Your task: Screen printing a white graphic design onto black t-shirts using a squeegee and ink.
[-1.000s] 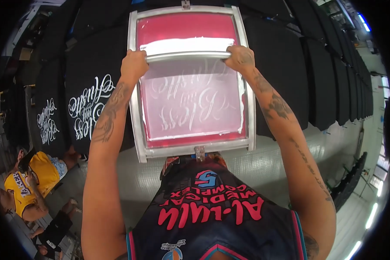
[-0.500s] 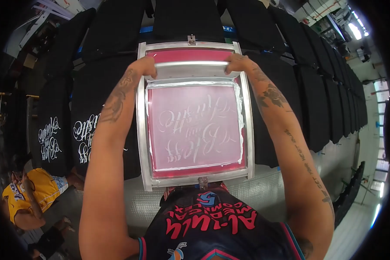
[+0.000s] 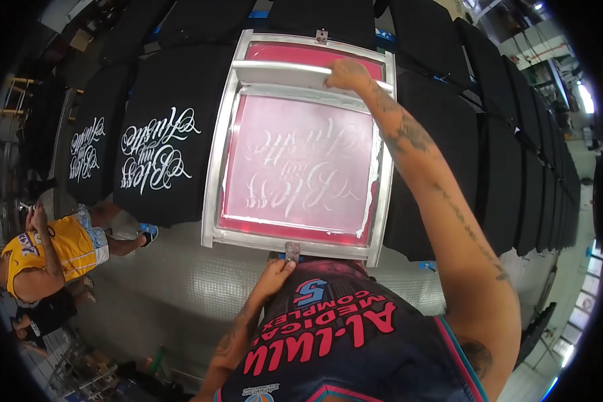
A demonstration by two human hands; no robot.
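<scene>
A printing screen [image 3: 295,161] with a metal frame, pink mesh and a pale lettering stencil rimmed with white ink lies in front of me. My right hand [image 3: 347,75] is closed round the long metal squeegee [image 3: 275,65] lying across the screen's far end. My left hand [image 3: 275,275] is at the near edge, its fingers curled at the small metal clamp [image 3: 293,250] by my waist. Black shirts with white script [image 3: 151,141] lie on boards to the left of the screen.
Rows of black garment-covered boards [image 3: 435,167] surround the screen on the far side and both sides. A person in a yellow top [image 3: 67,248] and another in black [image 3: 53,309] are at the lower left. Metal racks [image 3: 127,375] stand at the bottom left.
My left hand has let go of the squeegee and come down to the near clamp. My right hand still holds the squeegee at the far end, and the camera's view has shifted.
</scene>
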